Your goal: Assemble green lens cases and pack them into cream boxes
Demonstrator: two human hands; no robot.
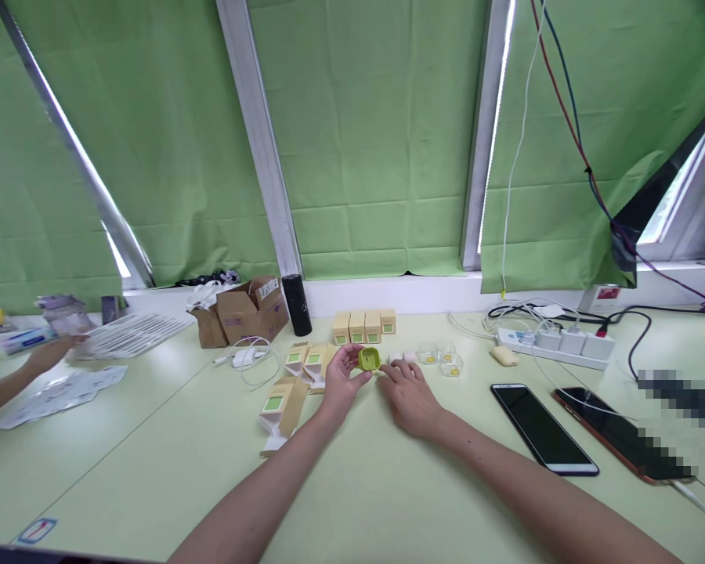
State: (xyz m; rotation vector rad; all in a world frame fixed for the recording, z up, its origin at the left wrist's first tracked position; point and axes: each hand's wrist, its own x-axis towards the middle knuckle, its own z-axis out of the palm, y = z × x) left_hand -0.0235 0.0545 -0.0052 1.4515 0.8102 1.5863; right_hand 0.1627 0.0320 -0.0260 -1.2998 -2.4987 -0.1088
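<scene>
In the middle of the table, my left hand (346, 382) is closed on a small olive-green square case (369, 359) whose hollow inside faces me. Just right of it, my right hand (410, 398) rests low over the tabletop, fingers apart and slightly bent, their tips near the case. Small pale round pieces (403, 357) sit behind those fingers, partly hidden. To the right lie several clear plastic cups (450, 366) with yellow centres. Small tan cardboard boxes with green windows (357, 327) stand in a row behind. Opened boxes of the same kind (282, 407) lie left of my hand.
Back left stand a brown carton (252, 313) and a black cylinder (296, 305), with a white charger cable (247, 358) in front. At right are two phones (544, 427) and a power strip (555, 347) with cables. Another person's hand (52, 354) is at far left by white racks (132, 337).
</scene>
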